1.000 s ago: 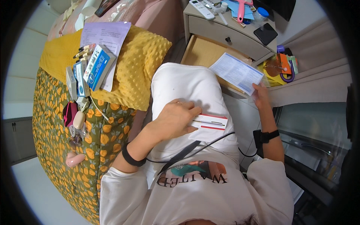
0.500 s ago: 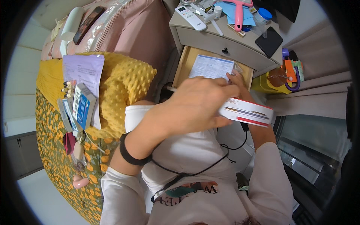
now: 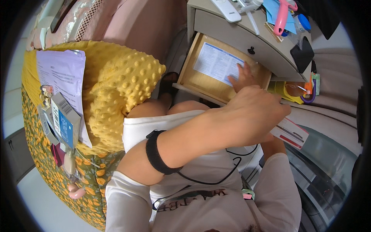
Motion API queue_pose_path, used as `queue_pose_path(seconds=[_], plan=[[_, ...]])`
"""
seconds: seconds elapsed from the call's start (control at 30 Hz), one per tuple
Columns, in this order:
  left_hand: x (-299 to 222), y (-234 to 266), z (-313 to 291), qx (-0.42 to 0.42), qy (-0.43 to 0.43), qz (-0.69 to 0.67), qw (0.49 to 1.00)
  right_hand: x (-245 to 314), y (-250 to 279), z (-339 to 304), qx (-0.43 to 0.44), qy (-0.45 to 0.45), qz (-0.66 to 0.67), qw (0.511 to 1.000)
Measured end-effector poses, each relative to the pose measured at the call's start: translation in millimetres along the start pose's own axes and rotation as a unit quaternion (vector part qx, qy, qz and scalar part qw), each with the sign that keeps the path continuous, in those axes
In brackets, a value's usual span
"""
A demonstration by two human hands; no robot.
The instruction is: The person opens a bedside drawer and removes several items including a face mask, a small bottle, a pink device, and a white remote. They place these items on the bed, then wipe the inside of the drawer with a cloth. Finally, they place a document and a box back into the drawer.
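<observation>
My left hand (image 3: 257,112) reaches across my body to the right, its wrist in a black strap (image 3: 152,154). It is closed on a slim white and red box (image 3: 291,133) with a pen-like picture on it. Behind it, my right hand (image 3: 244,78) extends into the open wooden drawer (image 3: 201,84), with fingers spread at the right end of a printed sheet (image 3: 216,62). Its palm and wrist are partly covered by my left hand.
On the cabinet (image 3: 228,29) above the drawer lie a white remote (image 3: 227,10), a pink razor-shaped tool (image 3: 282,19) and a black phone (image 3: 302,54). Left, a bed holds a yellow blanket (image 3: 116,81), a purple pouch (image 3: 63,69) and small boxes (image 3: 66,120). A black cord (image 3: 216,179) crosses my lap.
My left hand has moved right with the slim box, uncovering more of the drawer. The fingers of my right hand now spread at the sheet. The whole view has shifted a little.
</observation>
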State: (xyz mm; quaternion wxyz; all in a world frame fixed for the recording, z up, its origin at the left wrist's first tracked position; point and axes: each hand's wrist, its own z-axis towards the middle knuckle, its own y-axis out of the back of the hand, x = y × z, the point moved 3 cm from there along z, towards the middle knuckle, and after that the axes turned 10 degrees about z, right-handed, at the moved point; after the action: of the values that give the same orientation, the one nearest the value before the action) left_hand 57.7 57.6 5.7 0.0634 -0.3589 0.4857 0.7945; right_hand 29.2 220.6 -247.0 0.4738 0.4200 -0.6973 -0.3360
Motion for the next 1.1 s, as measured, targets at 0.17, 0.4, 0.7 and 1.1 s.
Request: queue_pose_path(seconds=[0.17, 0.4, 0.7, 1.1], plan=[[9.5, -0.1, 0.8, -0.049, 0.019, 0.026, 0.998, 26.8, -65.8, 23.4, 0.073, -0.016, 0.026, 0.997], [23.7, 6.8, -7.9, -0.081, 0.049, 0.060, 0.994, 42.2, -87.1, 34.1, 0.064, -0.008, 0.016, 0.998], [22.5, -1.8, -10.3, -0.101, 0.072, 0.064, 0.990, -36.0, -21.6, 49.1, -0.288, -0.243, 0.106, 0.920], [26.1, -7.4, -0.8, -0.070, 0.093, 0.068, 0.991, -29.2, -36.0, 61.1, -0.118, -0.163, 0.439, 0.876]])
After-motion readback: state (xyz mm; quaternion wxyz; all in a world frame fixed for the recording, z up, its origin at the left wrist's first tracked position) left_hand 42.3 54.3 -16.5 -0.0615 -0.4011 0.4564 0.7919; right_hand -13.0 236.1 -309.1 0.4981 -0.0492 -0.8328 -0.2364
